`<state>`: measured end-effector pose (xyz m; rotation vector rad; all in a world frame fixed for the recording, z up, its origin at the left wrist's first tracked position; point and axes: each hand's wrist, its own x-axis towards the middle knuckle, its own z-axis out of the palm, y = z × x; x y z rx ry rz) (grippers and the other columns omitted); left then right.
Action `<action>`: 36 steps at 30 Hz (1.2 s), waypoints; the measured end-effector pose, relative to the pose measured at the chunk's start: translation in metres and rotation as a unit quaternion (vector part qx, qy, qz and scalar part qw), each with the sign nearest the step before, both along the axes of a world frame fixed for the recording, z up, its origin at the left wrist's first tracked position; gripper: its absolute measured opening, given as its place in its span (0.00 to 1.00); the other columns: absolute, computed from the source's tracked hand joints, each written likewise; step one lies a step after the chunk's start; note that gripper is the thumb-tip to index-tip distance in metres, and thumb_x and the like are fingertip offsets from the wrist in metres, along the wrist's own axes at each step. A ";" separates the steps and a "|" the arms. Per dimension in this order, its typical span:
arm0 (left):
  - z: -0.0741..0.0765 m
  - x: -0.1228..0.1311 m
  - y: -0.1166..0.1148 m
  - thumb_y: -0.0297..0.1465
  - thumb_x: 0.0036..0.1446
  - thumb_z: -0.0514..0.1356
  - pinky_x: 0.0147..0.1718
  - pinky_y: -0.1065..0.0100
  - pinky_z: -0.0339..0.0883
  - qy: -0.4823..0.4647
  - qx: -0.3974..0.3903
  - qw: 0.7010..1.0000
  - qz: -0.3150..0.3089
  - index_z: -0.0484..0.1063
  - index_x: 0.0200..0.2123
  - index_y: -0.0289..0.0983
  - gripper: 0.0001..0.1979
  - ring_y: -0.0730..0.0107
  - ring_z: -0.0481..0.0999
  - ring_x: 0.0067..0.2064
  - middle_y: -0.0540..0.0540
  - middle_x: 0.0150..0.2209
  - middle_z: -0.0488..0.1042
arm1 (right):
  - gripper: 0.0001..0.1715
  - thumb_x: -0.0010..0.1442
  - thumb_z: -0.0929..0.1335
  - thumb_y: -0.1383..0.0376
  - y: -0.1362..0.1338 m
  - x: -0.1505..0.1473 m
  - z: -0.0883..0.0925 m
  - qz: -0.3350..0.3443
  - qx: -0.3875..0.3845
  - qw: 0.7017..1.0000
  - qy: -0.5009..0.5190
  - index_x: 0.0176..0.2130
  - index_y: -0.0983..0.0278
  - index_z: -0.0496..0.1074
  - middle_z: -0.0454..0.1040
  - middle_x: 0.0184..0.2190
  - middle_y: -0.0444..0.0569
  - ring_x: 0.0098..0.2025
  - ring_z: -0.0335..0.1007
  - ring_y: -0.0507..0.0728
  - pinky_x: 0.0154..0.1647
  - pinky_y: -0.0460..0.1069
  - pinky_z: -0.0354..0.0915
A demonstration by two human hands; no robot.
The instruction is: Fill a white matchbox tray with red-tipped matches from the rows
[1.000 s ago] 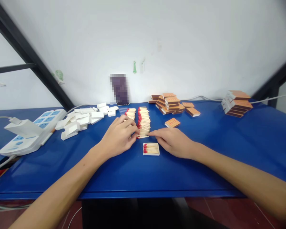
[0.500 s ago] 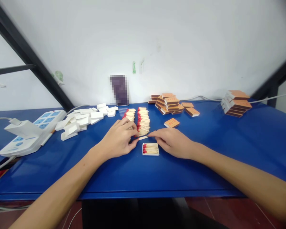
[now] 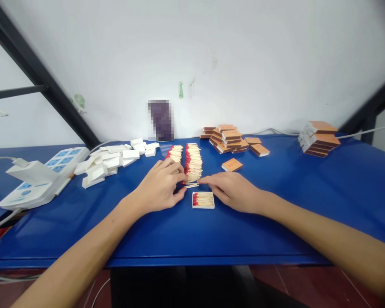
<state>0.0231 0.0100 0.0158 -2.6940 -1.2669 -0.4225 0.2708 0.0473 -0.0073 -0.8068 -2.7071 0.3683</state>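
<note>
My left hand [image 3: 162, 185] rests on the blue table with its thumb and index finger closing around the head ends of a few loose matches [image 3: 191, 185]. At the other ends of these matches, the outstretched index fingertip of my right hand [image 3: 233, 191] touches or nearly touches the sticks. That hand's thumb is held apart and grips nothing. Just in front lies a white matchbox tray [image 3: 203, 208] filled with red-headed matches. Behind my fingers runs a long row of matches [image 3: 194, 162], heads to the left. A second row [image 3: 176, 154] is partly hidden by my left hand.
White empty-looking trays [image 3: 107, 160] are heaped at the left, beside a power strip [image 3: 48, 177] with a plugged-in adapter. Orange matchboxes [image 3: 229, 139] are piled at the back, with one box [image 3: 232, 164] nearer. More boxes [image 3: 321, 139] are stacked far right.
The loose matches between my hands have spread slightly, so separate sticks now show where one narrow bunch lay. Both hands have barely moved.
</note>
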 end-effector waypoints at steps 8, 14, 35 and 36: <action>0.001 0.000 0.000 0.33 0.59 0.59 0.44 0.56 0.62 0.009 -0.002 1.000 0.000 0.77 0.41 0.38 0.10 0.56 0.67 0.46 0.43 0.44 0.73 | 0.21 0.68 0.60 0.69 0.001 0.000 0.002 0.017 0.015 0.999 -0.030 0.57 0.60 0.70 0.77 0.39 0.51 0.39 0.72 0.57 0.39 0.50 0.63; -0.001 0.000 0.000 0.34 0.59 0.59 0.44 0.56 0.61 0.016 -0.005 1.000 0.004 0.77 0.41 0.38 0.10 0.56 0.67 0.45 0.43 0.43 0.72 | 0.21 0.68 0.60 0.70 -0.001 -0.002 0.008 0.018 0.026 0.997 -0.065 0.57 0.60 0.70 0.75 0.34 0.49 0.35 0.70 0.56 0.35 0.48 0.60; -0.001 0.003 -0.002 0.32 0.58 0.58 0.46 0.57 0.60 0.009 -0.029 1.000 0.000 0.75 0.45 0.38 0.12 0.57 0.68 0.47 0.44 0.44 0.71 | 0.21 0.68 0.60 0.69 -0.003 -0.002 0.014 0.023 0.010 0.996 -0.080 0.57 0.59 0.70 0.73 0.34 0.49 0.35 0.69 0.55 0.37 0.48 0.60; 0.000 0.003 -0.002 0.32 0.58 0.58 0.46 0.57 0.60 0.010 -0.030 0.999 -0.001 0.75 0.45 0.39 0.12 0.57 0.69 0.48 0.44 0.45 0.71 | 0.21 0.68 0.60 0.69 -0.003 -0.001 0.013 0.024 0.012 0.996 -0.080 0.57 0.59 0.70 0.73 0.34 0.49 0.35 0.69 0.55 0.37 0.49 0.60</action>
